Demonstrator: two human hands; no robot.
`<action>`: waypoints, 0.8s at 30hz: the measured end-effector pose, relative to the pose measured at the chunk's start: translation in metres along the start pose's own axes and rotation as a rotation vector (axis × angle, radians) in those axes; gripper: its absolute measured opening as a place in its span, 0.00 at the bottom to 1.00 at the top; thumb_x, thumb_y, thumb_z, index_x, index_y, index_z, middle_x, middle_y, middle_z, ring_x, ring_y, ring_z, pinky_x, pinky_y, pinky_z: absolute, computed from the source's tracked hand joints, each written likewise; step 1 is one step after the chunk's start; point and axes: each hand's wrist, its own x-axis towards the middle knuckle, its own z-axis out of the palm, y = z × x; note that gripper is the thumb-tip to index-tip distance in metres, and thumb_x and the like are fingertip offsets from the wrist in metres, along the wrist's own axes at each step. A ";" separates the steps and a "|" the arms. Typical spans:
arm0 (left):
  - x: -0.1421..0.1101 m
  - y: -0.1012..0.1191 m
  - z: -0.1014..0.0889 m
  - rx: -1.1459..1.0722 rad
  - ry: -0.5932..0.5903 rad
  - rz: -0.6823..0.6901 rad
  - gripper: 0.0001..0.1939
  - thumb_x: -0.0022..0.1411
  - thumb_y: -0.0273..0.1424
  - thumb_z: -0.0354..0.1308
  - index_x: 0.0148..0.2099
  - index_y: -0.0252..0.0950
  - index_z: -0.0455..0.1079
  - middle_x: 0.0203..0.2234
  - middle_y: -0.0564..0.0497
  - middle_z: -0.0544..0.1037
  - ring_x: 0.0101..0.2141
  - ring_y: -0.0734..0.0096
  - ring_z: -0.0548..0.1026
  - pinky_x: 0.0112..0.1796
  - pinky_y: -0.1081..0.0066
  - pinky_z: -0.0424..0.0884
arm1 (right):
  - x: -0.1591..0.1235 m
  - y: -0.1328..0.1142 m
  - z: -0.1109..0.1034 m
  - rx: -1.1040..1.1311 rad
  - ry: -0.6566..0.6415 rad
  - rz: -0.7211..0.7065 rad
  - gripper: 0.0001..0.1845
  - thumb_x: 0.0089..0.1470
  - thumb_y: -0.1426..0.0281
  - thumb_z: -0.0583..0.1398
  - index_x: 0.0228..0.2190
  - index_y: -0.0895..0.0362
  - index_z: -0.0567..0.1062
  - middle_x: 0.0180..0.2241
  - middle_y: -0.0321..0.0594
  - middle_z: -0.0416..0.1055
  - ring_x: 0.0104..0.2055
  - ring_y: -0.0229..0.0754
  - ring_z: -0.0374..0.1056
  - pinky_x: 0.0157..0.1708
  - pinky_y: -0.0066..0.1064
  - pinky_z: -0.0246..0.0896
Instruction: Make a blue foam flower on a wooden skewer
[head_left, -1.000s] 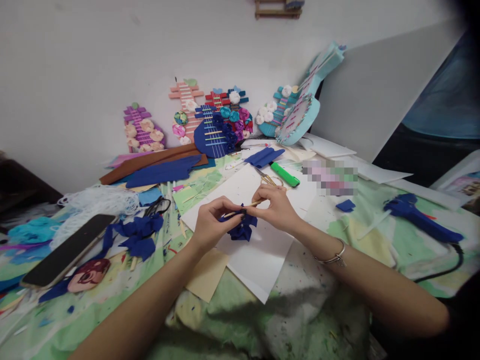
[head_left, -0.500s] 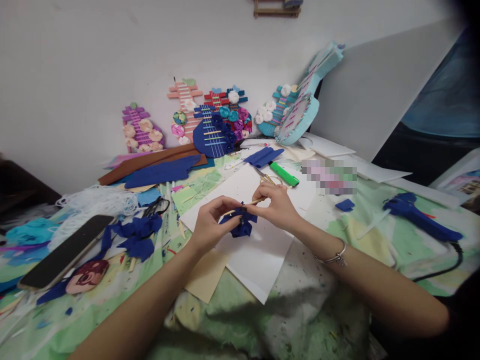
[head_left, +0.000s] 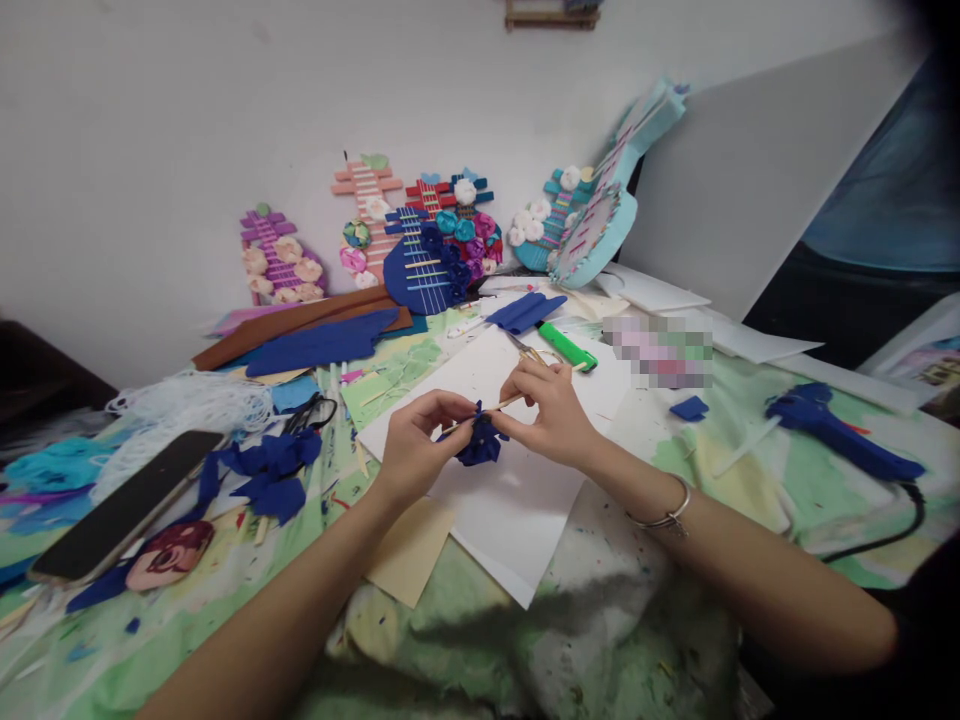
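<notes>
The 2 hands meet over the white paper, a blue flower between them. The left hand pinches the flower from its left side, thumb against finger; the right hand grips a thin stick between thumb and fingers, its thumb close by the flower's right edge.

The relation that matters is stick to flower: the stick's long axis slants from the flower's top up and away to the right, passing through the right hand — its far end shows beyond the knuckles, near the green cutter. The near end meets the crumpled petals; whether it sits inside or just against them, I cannot tell. The flower lies just right of the left fingertips and left of the right hand, so both hands are about equally near it — the left holds it, the right reaches it through the stick.

Scissors lie beyond the right hand. On the tabletop, more blue pieces lie to the left beside a phone, and a glue gun rests well to the right.
</notes>
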 end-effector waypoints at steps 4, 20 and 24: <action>0.001 0.000 0.000 0.042 -0.002 0.012 0.06 0.49 0.25 0.62 0.34 0.34 0.73 0.28 0.49 0.76 0.31 0.70 0.74 0.34 0.70 0.70 | -0.001 0.000 0.001 -0.035 -0.002 -0.036 0.13 0.52 0.61 0.61 0.26 0.58 0.69 0.31 0.35 0.69 0.33 0.38 0.62 0.40 0.36 0.40; -0.002 0.013 0.001 0.344 0.057 0.235 0.04 0.47 0.24 0.61 0.27 0.38 0.74 0.23 0.52 0.76 0.25 0.71 0.71 0.30 0.71 0.66 | -0.002 0.001 0.000 -0.082 0.006 -0.113 0.12 0.53 0.61 0.60 0.28 0.57 0.67 0.32 0.37 0.68 0.36 0.40 0.63 0.43 0.38 0.39; -0.004 0.014 0.001 0.393 0.056 0.332 0.05 0.49 0.24 0.60 0.29 0.38 0.74 0.25 0.50 0.78 0.30 0.67 0.73 0.36 0.68 0.68 | -0.002 0.000 0.000 -0.092 0.024 -0.144 0.10 0.54 0.63 0.59 0.29 0.57 0.68 0.33 0.37 0.69 0.37 0.41 0.63 0.43 0.38 0.40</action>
